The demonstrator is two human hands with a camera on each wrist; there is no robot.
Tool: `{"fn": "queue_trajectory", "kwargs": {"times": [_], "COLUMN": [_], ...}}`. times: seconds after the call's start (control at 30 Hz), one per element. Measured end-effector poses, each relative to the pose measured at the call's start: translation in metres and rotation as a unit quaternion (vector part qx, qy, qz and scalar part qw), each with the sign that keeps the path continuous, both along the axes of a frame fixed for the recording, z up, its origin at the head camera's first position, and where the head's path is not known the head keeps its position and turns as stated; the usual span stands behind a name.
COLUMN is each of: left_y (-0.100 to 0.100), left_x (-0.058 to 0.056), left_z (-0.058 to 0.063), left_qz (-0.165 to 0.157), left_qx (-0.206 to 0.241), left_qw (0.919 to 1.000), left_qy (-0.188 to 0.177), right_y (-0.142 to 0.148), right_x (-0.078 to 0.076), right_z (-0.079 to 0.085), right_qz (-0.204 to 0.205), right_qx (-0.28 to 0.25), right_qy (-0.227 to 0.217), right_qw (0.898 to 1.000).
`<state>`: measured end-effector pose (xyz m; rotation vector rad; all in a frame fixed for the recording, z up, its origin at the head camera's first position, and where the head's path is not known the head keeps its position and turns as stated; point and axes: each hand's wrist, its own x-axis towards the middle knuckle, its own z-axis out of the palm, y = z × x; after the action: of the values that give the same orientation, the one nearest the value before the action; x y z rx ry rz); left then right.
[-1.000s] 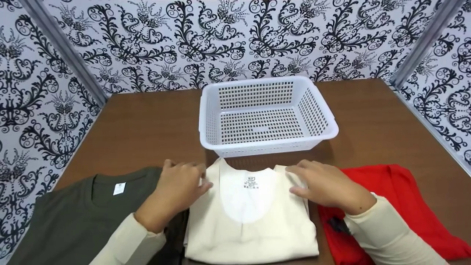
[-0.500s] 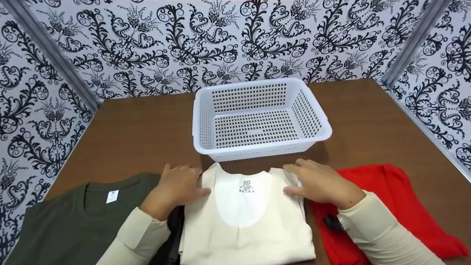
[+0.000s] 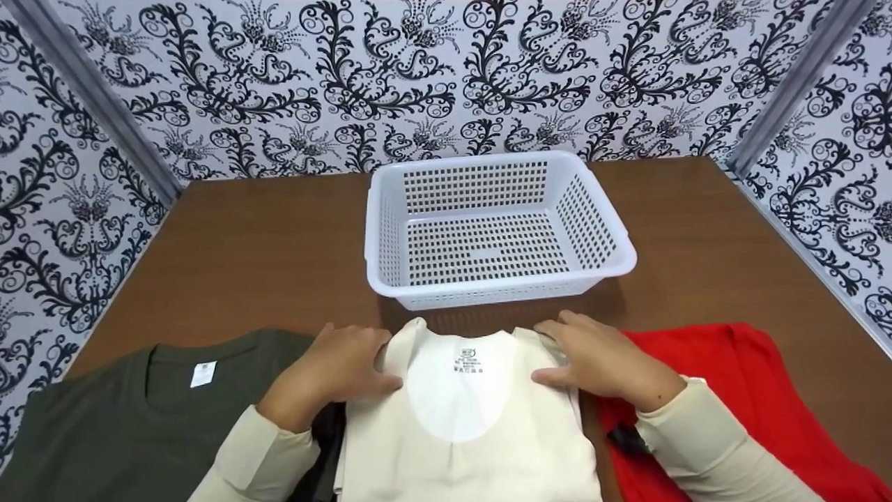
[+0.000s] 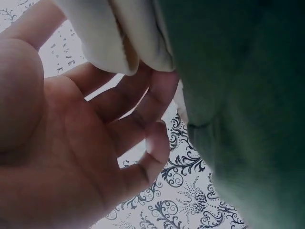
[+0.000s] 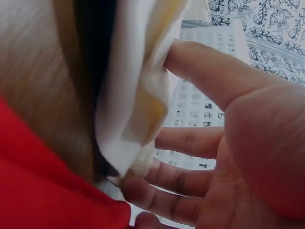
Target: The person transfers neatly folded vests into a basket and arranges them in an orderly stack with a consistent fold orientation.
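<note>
Black-on-white scrollwork covers the walls (image 3: 279,90) at the far side and along both sides. Brown wood-grain, the bench (image 3: 279,251) spreads between them. White plastic makes up the basket (image 3: 499,282), standing at the middle of the bench toward the far wall; none of the three garments is in it. On the left lies the dark green shirt (image 3: 202,432), its neckline to the far side and its near part out of view. At the near middle, just short of the basket, lies the cream shirt (image 3: 481,453), flat and squared, its neck also facing far. The red garment (image 3: 759,404) lies on the right, partly covered by a forearm.

The left hand (image 3: 334,373) and the right hand (image 3: 599,359) are at the cream shirt's two shoulders, each grip closed on cloth, thumb on the upper face and fingers behind the far edge. Small print (image 3: 467,359) shows inside its neck; a white tag (image 3: 203,374) shows inside the green one's.

The cream shirt's folding looks largely done, I judge, with its shoulder edges perhaps being straightened; moving any garment to the basket, if intended, is not yet done.
</note>
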<state>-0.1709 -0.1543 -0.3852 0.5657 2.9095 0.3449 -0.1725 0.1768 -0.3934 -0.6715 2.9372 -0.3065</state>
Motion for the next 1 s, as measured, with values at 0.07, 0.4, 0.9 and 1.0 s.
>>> {"fn": "queue_trajectory", "kwargs": {"times": [0.07, 0.4, 0.9, 1.0], "left_y": [-0.002, -0.004, 0.001, 0.002], "left_x": [0.002, 0.003, -0.002, -0.002], "left_z": [0.002, -0.007, -0.005, -0.005], "left_qz": [-0.011, -0.021, -0.072, -0.053], "left_qx": [0.003, 0.039, 0.12, 0.129], "left_qw": [0.9999, 0.9987, 0.9899, 0.9901], "left_qy": [0.001, -0.023, -0.021, -0.014], "right_y": [-0.003, -0.003, -0.005, -0.005], "right_x": [0.001, 0.001, 0.002, 0.003], "right_z": [-0.001, -0.007, -0.003, -0.003], "right_qz": [0.008, 0.021, 0.035, 0.048], "right_qx": [-0.014, -0.052, -0.087, -0.085], "right_qy": [0.01, 0.042, 0.026, 0.037], "right_qw": [1.0, 0.998, 0.995, 0.995]}}
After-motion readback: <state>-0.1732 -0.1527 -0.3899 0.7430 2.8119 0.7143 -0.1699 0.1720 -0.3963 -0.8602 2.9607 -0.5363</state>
